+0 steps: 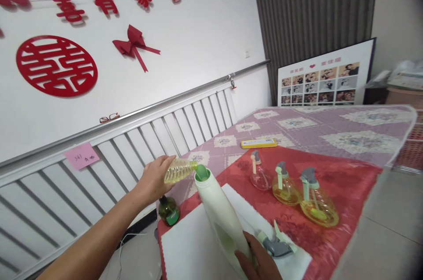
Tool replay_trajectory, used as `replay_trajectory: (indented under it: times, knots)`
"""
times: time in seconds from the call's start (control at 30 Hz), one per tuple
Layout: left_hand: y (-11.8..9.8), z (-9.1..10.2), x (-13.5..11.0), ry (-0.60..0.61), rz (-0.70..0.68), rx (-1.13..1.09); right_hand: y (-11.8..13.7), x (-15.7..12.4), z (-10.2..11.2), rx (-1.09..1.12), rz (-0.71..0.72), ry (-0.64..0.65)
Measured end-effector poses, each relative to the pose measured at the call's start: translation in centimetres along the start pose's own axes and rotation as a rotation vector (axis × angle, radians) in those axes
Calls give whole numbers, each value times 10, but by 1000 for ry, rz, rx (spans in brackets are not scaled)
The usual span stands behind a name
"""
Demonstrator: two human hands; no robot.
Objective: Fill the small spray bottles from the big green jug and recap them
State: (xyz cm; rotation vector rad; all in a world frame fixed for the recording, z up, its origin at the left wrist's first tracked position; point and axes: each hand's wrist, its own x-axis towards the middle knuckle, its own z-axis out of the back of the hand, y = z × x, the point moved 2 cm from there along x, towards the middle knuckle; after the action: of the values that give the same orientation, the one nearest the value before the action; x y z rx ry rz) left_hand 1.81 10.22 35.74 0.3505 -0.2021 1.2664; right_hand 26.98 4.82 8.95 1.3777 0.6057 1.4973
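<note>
My left hand point(154, 178) is closed around a clear ribbed bottle point(180, 171) with yellow liquid in it, tipped sideways with its neck to the right. That neck meets the green-lined mouth of a tall pale green bottle point(220, 214), which leans up and to the left. My right hand point(259, 258) grips the pale bottle low on its body. Whether liquid is flowing between them I cannot tell. Just right of my right hand, a loose grey and green spray head point(276, 245) lies on a white cloth point(191, 245).
Three trigger spray bottles stand on the red cover point(357, 183): a clear one point(261, 178) and two with yellow liquid point(286, 189) point(320, 207). A dark green bottle point(169, 211) is at the table's left edge. A yellow-edged box point(258, 143) lies farther back. A white radiator point(139, 143) lines the wall.
</note>
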Motion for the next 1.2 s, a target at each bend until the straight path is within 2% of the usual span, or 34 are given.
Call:
replay_trajectory:
  times: [0.2, 0.73, 0.97, 1.2]
  knots:
    - [1, 0, 2, -6, -5, 24, 4, 4, 8, -51, 43, 120]
    - [2, 2, 2, -29, -11, 46, 11, 7, 13, -93, 40, 145]
    - [-3, 8, 1, -26, -5, 40, 5, 6, 12, -136, 32, 193]
    - [-3, 10, 2, -19, -14, 68, 6, 7, 12, -141, 41, 167]
